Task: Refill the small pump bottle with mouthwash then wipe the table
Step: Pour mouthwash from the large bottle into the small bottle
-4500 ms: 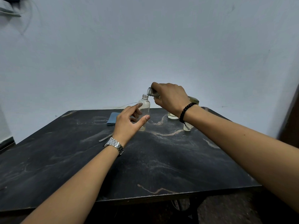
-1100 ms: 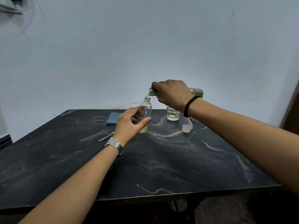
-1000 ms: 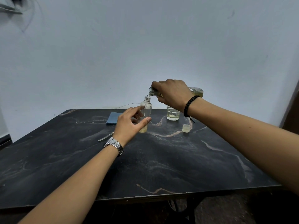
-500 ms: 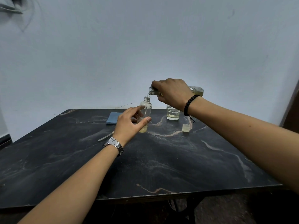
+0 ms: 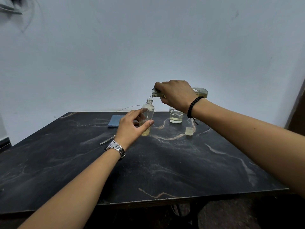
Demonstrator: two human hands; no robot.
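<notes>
The right hand (image 5: 177, 95) grips a tilted mouthwash bottle (image 5: 198, 92), pouring. Below it, the left hand (image 5: 132, 128) loosely cups the small bottle (image 5: 148, 113).

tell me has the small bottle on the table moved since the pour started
No. The small bottle stands at the same spot on the table, just right of the blue cloth, as 4.5 s ago; the left hand steadies it.
</notes>
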